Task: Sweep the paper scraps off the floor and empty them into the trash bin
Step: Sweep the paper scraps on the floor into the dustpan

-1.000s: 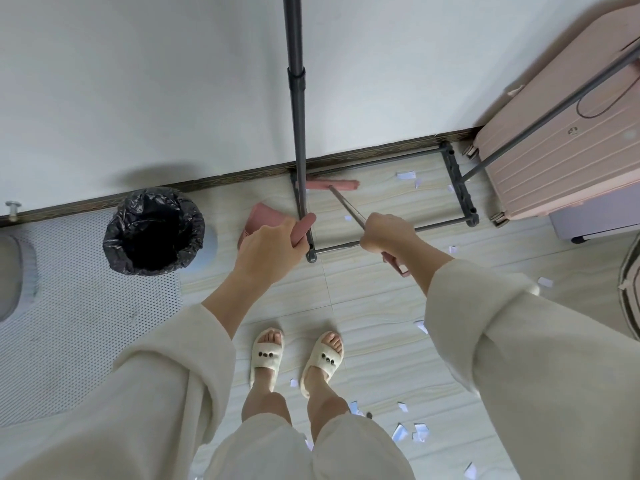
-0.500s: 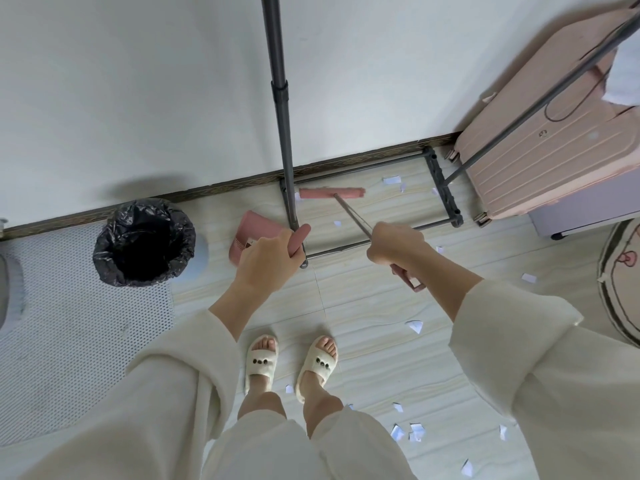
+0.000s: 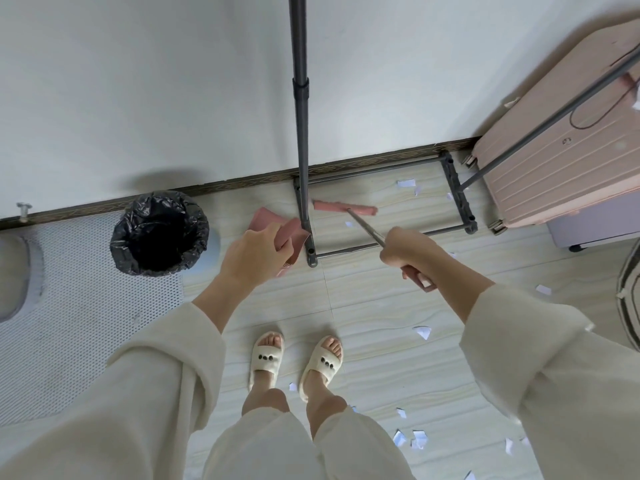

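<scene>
My left hand (image 3: pixel 254 252) grips the handle of a pink dustpan (image 3: pixel 268 220), whose pan rests on the floor to the right of the trash bin (image 3: pixel 159 233), which is lined with a black bag. My right hand (image 3: pixel 405 249) is closed on the pink grip of a broom (image 3: pixel 367 226). Its metal shaft runs up-left to the pink broom head (image 3: pixel 344 206), which lies on the tiles inside the base of a clothes rack. White paper scraps (image 3: pixel 406 183) lie near the wall; other paper scraps (image 3: pixel 423 331) are scattered by my feet.
A dark clothes rack (image 3: pixel 300 109) stands against the wall, its rectangular base frame (image 3: pixel 460 199) on the floor. A pink suitcase (image 3: pixel 554 157) leans at the right. A white perforated mat (image 3: pixel 69 313) covers the floor at the left. My slippered feet (image 3: pixel 294 362) stand mid-floor.
The broom head has shifted slightly right inside the rack base. My left hand has turned on the dustpan handle, so the handle end is now hidden. My right hand dropped a little.
</scene>
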The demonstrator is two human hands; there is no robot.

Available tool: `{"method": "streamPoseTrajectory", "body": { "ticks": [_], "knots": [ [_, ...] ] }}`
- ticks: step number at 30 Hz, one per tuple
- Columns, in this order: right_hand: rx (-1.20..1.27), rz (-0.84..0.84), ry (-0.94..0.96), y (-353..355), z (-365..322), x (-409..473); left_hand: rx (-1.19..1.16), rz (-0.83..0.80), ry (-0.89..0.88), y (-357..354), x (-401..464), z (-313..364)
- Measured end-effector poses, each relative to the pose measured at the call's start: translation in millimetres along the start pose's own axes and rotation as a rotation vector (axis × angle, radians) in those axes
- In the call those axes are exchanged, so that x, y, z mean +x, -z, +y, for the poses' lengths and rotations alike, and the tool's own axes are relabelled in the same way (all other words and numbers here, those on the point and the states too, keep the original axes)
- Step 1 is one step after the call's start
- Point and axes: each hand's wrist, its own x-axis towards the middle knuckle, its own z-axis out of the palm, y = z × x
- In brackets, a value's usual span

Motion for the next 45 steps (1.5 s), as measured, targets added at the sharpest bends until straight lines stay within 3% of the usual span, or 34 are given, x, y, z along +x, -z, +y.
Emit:
{"method": "streamPoseTrajectory", "body": {
  "ticks": [5, 12, 19, 27, 30, 33, 38, 45],
  "knots": [
    [0.063, 0.006, -0.016, 11.9, 6.6, -8.2, -0.007, 0.008, -0.004, -3.8, 3.7, 5.9],
    [0.002, 0.066, 0.066, 11.0, -22.0, 19.3, 0.018, 0.026, -0.033, -11.0, 1.8, 12.3],
    [-0.08, 0.023, 0.042, -11.4, -20.3, 19.5, 0.007, 0.004, -0.04, -7.8, 3.5, 14.2],
    [0.057, 0.054, 0.02, 11.3, 2.6, -2.2, 0.01, -0.077, -0.018, -5.1, 14.4, 25.9],
    [0.339, 0.009, -0.001, 15.6, 1.4, 4.2, 0.023, -0.072, -0.02, -6.6, 13.0, 25.1],
    [0.861, -0.098, -0.063, 24.1, 2.7, 17.2, 0.031, -0.065, -0.027, -7.5, 12.1, 22.5],
    [1.785, -0.451, -0.163, 18.1, 9.6, 21.2, 0.031, -0.07, -0.014, -7.5, 13.5, 25.5],
    [2.339, -0.434, -0.162, -20.4, -19.3, 32.0, 0.027, -0.055, -0.015, -9.0, 17.0, 25.2]
  ]
}}
